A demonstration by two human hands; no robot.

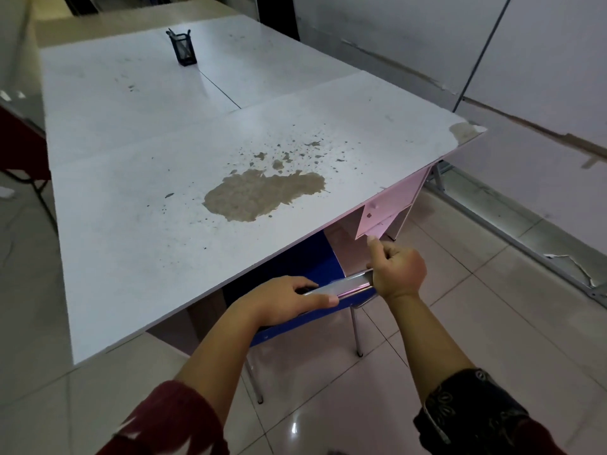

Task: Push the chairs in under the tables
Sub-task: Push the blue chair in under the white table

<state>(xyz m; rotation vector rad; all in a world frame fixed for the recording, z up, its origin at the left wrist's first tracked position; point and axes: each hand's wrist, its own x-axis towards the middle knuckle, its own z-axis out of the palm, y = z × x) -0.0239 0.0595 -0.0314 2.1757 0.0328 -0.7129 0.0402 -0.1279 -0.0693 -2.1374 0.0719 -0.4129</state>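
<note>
A blue chair (pixel 315 264) with a chrome top bar and metal legs stands at the near edge of a white table (pixel 147 192). Its seat is mostly hidden under the tabletop; the backrest sits just outside the edge. My left hand (pixel 285 300) wraps the left part of the chrome bar. My right hand (pixel 395 269) clasps the right end of the same bar, thumb pointing up. The tabletop has a large worn brown patch in its middle.
A black pen holder (pixel 184 49) stands on the far table (pixel 262 60). A red chair (pixel 19 149) is at the left. White partition panels (pixel 492 60) and a metal floor rail (pixel 512 231) run along the right. A small drawer unit (pixel 391 205) hangs under the table's right corner.
</note>
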